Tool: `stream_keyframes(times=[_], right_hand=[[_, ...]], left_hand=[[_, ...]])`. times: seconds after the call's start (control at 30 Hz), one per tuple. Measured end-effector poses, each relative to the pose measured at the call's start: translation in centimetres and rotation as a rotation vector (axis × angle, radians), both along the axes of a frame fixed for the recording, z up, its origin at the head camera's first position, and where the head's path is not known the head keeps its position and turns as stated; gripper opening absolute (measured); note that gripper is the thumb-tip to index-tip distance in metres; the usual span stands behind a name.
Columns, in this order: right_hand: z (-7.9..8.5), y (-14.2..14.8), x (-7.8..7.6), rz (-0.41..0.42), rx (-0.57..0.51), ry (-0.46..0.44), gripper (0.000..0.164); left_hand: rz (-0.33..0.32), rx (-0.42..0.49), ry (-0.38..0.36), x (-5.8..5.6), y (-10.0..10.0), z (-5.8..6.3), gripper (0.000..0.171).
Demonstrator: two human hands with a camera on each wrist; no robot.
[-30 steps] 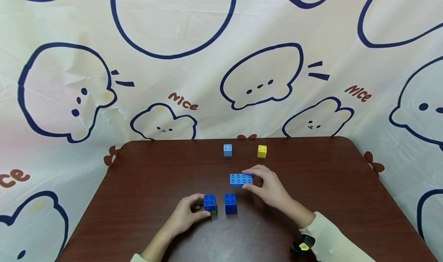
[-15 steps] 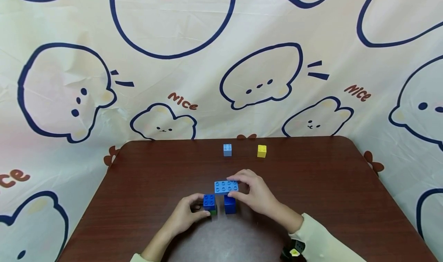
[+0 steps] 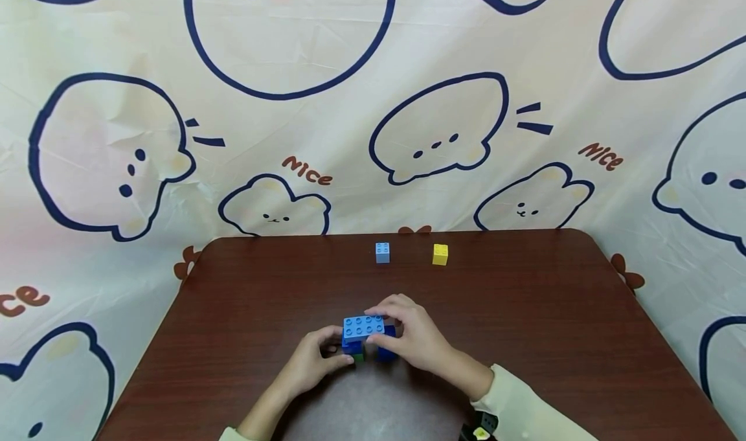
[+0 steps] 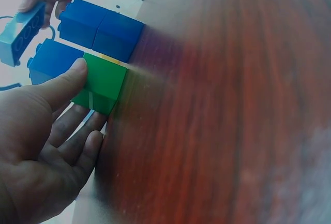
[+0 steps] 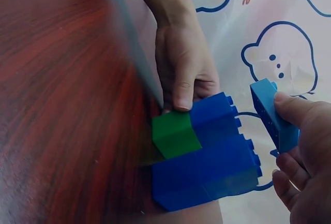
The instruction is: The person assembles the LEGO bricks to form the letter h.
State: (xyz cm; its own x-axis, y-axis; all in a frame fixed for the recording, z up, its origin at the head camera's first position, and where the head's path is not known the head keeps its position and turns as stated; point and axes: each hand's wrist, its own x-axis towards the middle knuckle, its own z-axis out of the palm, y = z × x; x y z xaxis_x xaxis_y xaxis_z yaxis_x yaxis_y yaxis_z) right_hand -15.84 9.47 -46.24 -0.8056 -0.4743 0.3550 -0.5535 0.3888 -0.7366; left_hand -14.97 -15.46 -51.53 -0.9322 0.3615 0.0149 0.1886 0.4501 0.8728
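Note:
My left hand [image 3: 315, 357] grips a small stack at its left side, thumb and fingers on opposite faces. That stack is a green building block [image 4: 106, 81] with a dark blue block [image 4: 54, 61] on top. Close on its right stands a second stack of two dark blue blocks [image 5: 207, 175]. In my right hand [image 3: 416, 339], pinched between thumb and fingers at its right end, is a long light blue block [image 3: 362, 327] with two rows of studs. Both wrist views show it tilted and held apart above the studs of the stacks.
Toward the far edge of the brown table [image 3: 280, 285] sit a small light blue block [image 3: 382, 253] and a yellow block [image 3: 440, 254]. A patterned cloth [image 3: 350, 124] hangs behind the table and along its sides.
My right hand has carried the long light blue block left and nearer, from right of the stacks to over the left one. The left hand has stayed on its stack.

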Motion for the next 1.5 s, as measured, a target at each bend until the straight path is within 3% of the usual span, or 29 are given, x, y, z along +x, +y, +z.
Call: stream_keyframes(times=[0.5, 1.13, 1.3, 1.5], right_hand=[[-0.9, -0.7, 0.3, 0.003, 0.062, -0.021, 0.042], [-1.1, -0.4, 0.2, -0.004, 0.09, -0.004, 0.038], [-1.2, -0.4, 0.2, 0.0, 0.097, -0.011, 0.039], [-1.3, -0.5, 0.1, 0.002, 0.101, -0.033, 0.039]], left_hand=[[-0.014, 0.046, -0.009, 0.3, -0.1, 0.1, 0.039], [-0.032, 0.009, 0.007, 0.1, 0.0, 0.1, 0.046], [-0.012, 0.066, 0.003, 0.3, -0.3, 0.3, 0.053], [-0.007, 0.203, 0.092, 0.6, -0.5, 0.6, 0.055]])
